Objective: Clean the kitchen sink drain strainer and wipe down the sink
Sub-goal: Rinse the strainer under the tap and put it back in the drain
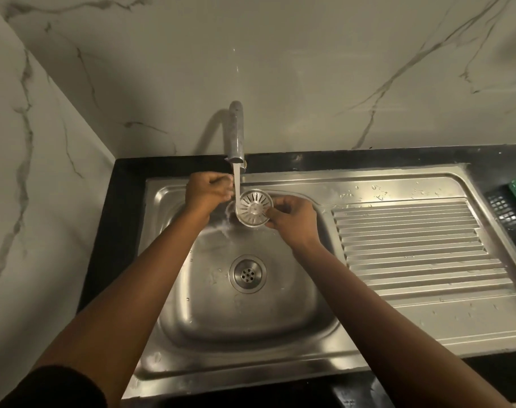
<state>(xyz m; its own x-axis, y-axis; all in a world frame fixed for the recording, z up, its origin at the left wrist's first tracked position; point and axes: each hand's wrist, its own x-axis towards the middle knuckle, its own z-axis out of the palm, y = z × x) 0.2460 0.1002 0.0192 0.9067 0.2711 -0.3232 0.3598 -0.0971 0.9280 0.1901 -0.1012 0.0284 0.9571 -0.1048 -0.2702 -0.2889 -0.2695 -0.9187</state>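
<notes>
Right hand [292, 220] pinches strainer [255, 208] under running tap [236, 134] — left hand [207, 191] curled beside.

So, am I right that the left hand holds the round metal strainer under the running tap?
Not quite: in the head view the right hand pinches the round slotted metal strainer under the running steel tap, not the left hand.
</notes>
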